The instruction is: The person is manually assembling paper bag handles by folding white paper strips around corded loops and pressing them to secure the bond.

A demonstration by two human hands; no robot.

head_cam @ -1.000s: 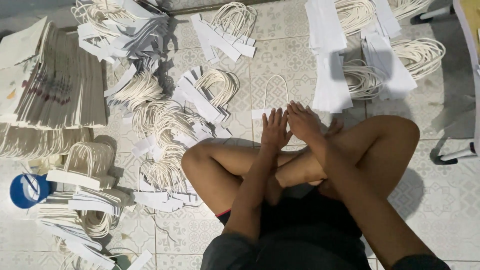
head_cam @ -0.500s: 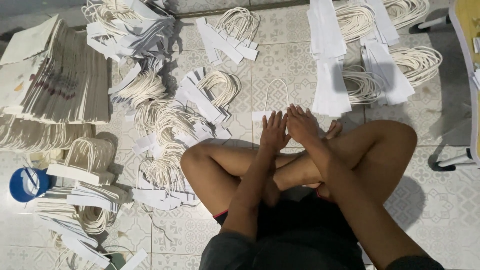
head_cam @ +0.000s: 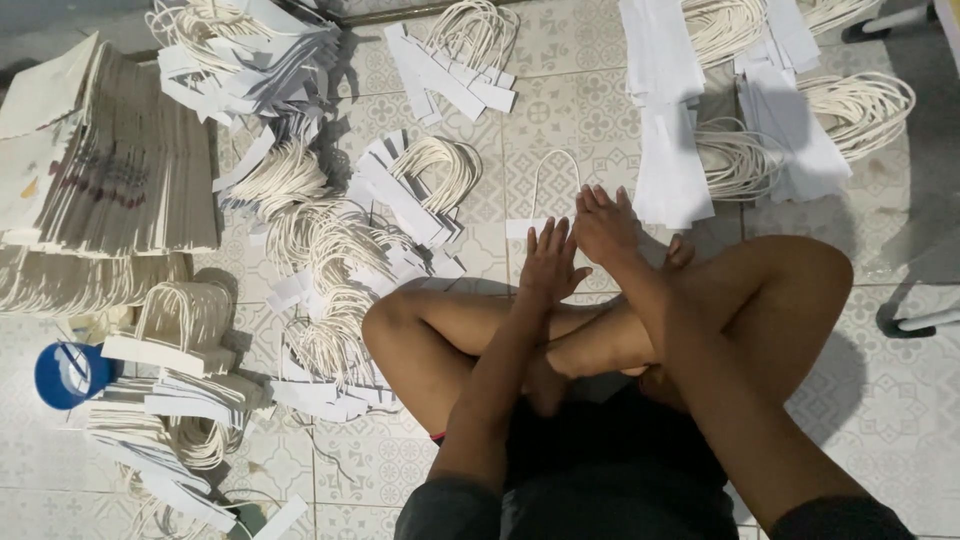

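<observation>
1. White paper strip with a cord loop, a single bag handle (head_cam: 545,205), lies on the tiled floor (head_cam: 560,110) just ahead of my crossed legs; both hands press on its strip, probably to flatten it down.
2. My left hand (head_cam: 550,265) lies flat, fingers (head_cam: 545,240) spread and released, grasping nothing, its tips at the strip.
3. My right hand (head_cam: 603,228) lies beside it, touching it, fingers likewise flat and released, on the strip's right end.
4. The sorted piles ring me within reach: finished handles (head_cam: 420,190) to the left, plain white strips (head_cam: 665,150) and cord bundles (head_cam: 855,105) toward the far right, a stack of flat paper bags (head_cam: 110,170) at the left edge, and a blue lid (head_cam: 65,375) nearer the left corner.
5. Against half a second ago, the hands sit in the same pose on the same handle; only the view has shifted slightly.
</observation>
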